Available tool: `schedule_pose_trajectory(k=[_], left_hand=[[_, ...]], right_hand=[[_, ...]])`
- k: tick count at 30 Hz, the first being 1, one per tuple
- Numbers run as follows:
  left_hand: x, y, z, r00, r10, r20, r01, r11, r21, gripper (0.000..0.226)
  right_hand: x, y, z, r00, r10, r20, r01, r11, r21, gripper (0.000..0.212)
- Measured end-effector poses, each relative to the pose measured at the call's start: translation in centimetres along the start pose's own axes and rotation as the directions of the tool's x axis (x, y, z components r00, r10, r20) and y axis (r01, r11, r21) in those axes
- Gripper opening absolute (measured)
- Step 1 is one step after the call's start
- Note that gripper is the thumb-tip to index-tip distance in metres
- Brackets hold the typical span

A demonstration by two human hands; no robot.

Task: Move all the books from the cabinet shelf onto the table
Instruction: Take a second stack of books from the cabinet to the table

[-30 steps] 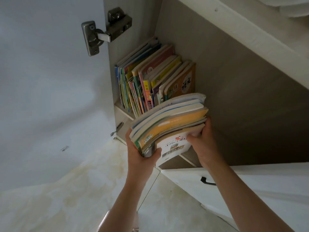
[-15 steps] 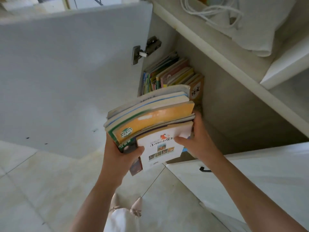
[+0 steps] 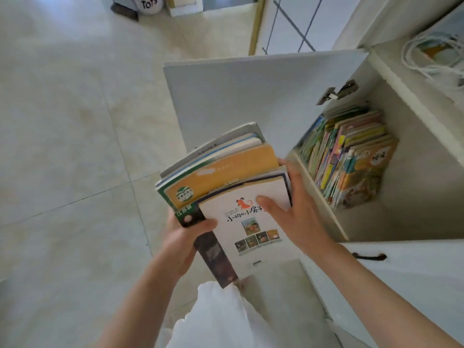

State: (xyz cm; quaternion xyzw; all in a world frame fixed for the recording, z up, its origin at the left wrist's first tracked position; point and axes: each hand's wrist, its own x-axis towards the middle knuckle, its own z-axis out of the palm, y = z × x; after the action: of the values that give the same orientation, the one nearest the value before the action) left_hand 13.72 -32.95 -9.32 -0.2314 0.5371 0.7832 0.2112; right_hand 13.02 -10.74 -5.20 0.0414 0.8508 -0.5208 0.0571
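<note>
I hold a stack of several books [image 3: 226, 177] in front of me, outside the cabinet, with a white-covered book on top and an orange one behind it. My left hand [image 3: 185, 237] grips the stack's lower left corner, thumb over the covers. My right hand [image 3: 293, 212] holds the right edge, thumb on the white cover and fingers behind. A row of several colourful books [image 3: 349, 156] still stands upright on the cabinet shelf [image 3: 324, 197] to the right. No table is in view.
The open white cabinet door [image 3: 251, 96] stands just behind the stack. A closed door with a dark handle [image 3: 369, 256] is at lower right. White cables [image 3: 431, 64] lie on the cabinet top. Tiled floor [image 3: 62, 146] spreads to the left, with a toy bag [image 3: 148, 3] far off.
The stack has come out of the cabinet and away to the left with both hands on it. My view has risen and swung left, showing the floor and the door's top edge.
</note>
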Motion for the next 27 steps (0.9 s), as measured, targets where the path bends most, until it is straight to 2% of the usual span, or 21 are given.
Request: schedule_pose_trajectory(k=[4,7,12,17,19,22,25,27], left_hand=[[-6.3,1.1,-6.0,0.984,0.045,-0.172,-0.049,0.999,-0.019,0.062],[-11.8,1.5,-10.8,0.947,0.087,-0.309,-0.092,0.996,-0.001,0.054],[-21.1,1.4,-17.8,0.911,0.134,-0.39,-0.14,0.99,0.012,0.058],[-30.6,-0.3,-24.5,0.894,0.148,-0.423,-0.122,0.989,0.088,0.081],[-33.1,-1.0,-26.3,0.848,0.187,-0.497,-0.165,0.982,0.087,0.089],[-36.6,-2.3,-29.2,0.742,0.159,-0.652,-0.227,0.974,-0.02,0.088],[-39.3,-3.5,-31.9,0.63,0.096,-0.771,-0.293,0.949,-0.121,0.086],[-40.8,-3.8,-33.9,0.546,0.079,-0.834,-0.343,0.929,-0.136,0.088]], right_hand=[[-2.6,-3.6,6.4,0.995,-0.019,0.095,0.022,0.999,-0.027,0.073],[-5.9,-6.2,11.6,0.987,-0.019,0.161,0.017,1.0,0.012,0.071],[-11.9,-10.0,19.0,0.964,0.105,0.245,-0.128,0.988,0.082,0.063],[-18.0,-14.5,26.7,0.927,0.079,0.366,-0.08,0.997,-0.011,0.06],[-19.6,-16.2,29.1,0.91,0.066,0.41,-0.044,0.997,-0.062,0.058],[-21.9,-18.8,33.2,0.863,0.067,0.501,0.024,0.985,-0.173,0.057],[-24.0,-21.3,37.2,0.794,0.045,0.606,0.122,0.965,-0.232,0.053],[-25.0,-23.1,40.1,0.736,0.011,0.677,0.215,0.944,-0.249,0.057]])
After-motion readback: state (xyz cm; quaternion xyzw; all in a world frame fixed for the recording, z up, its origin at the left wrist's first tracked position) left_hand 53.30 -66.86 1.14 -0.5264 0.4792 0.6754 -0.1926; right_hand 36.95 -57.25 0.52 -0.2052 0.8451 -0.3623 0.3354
